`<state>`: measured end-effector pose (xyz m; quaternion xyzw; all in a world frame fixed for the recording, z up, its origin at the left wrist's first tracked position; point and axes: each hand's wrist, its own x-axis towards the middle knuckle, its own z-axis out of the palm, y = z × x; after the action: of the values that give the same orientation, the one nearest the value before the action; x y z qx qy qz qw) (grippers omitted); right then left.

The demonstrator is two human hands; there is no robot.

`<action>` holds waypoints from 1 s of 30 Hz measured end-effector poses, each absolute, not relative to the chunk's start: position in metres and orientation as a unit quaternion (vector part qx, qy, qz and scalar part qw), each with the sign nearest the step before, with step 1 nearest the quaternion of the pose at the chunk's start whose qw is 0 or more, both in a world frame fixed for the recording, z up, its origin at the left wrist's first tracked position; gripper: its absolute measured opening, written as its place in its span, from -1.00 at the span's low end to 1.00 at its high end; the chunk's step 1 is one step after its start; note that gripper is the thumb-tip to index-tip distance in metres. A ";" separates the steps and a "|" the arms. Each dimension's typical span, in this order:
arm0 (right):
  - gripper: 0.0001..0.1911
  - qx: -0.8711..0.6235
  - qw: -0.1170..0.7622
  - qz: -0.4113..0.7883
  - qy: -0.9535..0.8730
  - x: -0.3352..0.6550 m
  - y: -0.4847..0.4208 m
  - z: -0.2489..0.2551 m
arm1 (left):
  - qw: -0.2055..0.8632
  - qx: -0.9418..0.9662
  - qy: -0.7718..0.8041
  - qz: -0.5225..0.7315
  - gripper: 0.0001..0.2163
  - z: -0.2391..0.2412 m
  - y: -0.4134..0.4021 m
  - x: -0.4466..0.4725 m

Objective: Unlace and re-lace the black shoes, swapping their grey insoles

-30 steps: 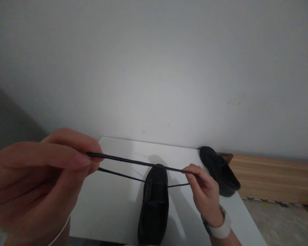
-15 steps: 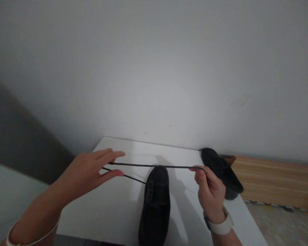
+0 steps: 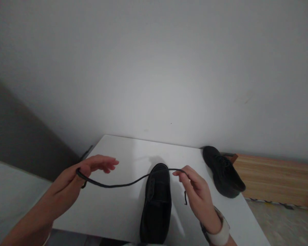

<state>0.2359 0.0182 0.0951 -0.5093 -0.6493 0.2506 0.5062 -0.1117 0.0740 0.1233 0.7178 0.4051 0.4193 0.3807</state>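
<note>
A black shoelace hangs in a slack curve between my hands. On the left it loops around the thumb side of my left hand, whose fingers are stretched out and not closed on it. Part of the lace sticks up behind that hand. My right hand pinches the lace between thumb and fingers, and a short end dangles below. Under the lace a black shoe stands on the white table, toe toward the wall. No lace shows in its eyelet flaps.
A second black shoe, laced, stands at the right edge of the white table. Beyond it lies a wood-grain board at the foot of the grey wall. Floor shows at the lower right.
The lace has come out of the near shoe and gone from taut to slack. My right hand has moved left, toward the shoe; my left hand has moved slightly left and turned.
</note>
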 end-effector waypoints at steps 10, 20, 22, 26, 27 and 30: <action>-0.82 -0.370 0.447 0.464 -0.669 0.180 0.025 0.138 | 0.565 0.661 0.344 0.354 -0.54 0.116 0.044 -0.007; -0.87 -0.410 0.465 0.486 -0.616 0.213 0.025 0.098 | 0.361 0.722 0.487 0.334 -0.68 0.123 0.064 -0.078; -0.86 -0.440 0.464 0.477 -0.603 0.225 0.022 0.088 | 0.319 0.659 0.565 0.382 -0.67 0.121 0.064 -0.109; -0.78 -0.495 0.446 0.459 -0.588 0.242 0.019 0.069 | 0.335 0.580 0.631 0.391 -0.63 0.105 0.061 -0.148; -0.77 -0.508 0.437 0.445 -0.594 0.243 0.019 0.065 | 0.340 0.581 0.636 0.377 -0.61 0.097 0.062 -0.152; -0.83 -0.536 0.395 0.378 -0.643 0.242 0.016 0.055 | 0.318 0.628 0.649 0.288 -0.61 0.066 0.067 -0.157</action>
<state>0.2423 0.0163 0.0551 -0.5361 -0.6431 0.3782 0.3949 -0.1568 0.0665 0.0660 0.6276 0.6494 0.2879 0.3184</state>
